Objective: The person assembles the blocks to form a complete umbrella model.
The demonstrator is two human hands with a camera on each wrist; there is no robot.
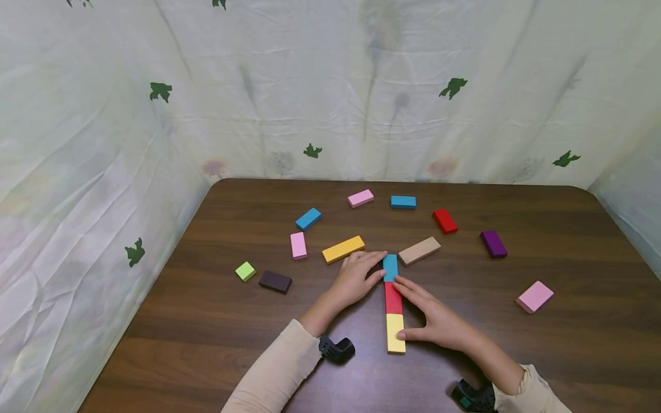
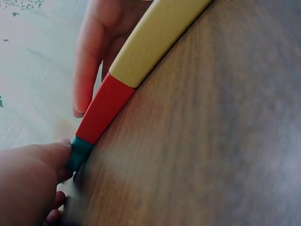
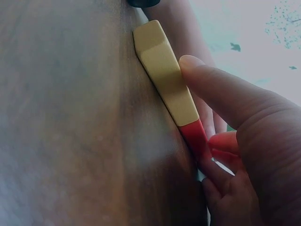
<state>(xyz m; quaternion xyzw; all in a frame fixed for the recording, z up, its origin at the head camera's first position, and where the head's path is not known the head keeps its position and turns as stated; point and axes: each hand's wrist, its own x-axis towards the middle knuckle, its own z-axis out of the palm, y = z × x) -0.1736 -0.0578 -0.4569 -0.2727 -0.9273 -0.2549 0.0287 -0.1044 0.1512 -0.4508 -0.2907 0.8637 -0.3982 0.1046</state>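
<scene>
Three blocks lie end to end in a straight row on the table: a blue block [image 1: 390, 267] farthest, a red block [image 1: 393, 298] in the middle, a yellow block [image 1: 395, 327] nearest. My left hand [image 1: 356, 280] is at the blue block, thumb on its left side and a fingertip at its far corner. From the right, my right hand [image 1: 438, 318] rests along the row. Its thumb touches the edge of the yellow block [image 3: 164, 80], and its fingers reach the right side near the joint of red and blue. The red block [image 2: 104, 108] meets its neighbours squarely in the left wrist view.
Left of the row lie an orange-yellow block [image 1: 343, 249], a dark block [image 1: 275, 281] and a green cube [image 1: 245, 271]. A tan block [image 1: 419, 250] sits just right of it. Pink, blue, red and purple blocks [image 1: 493, 244] are scattered farther out on the brown table [image 1: 206, 321].
</scene>
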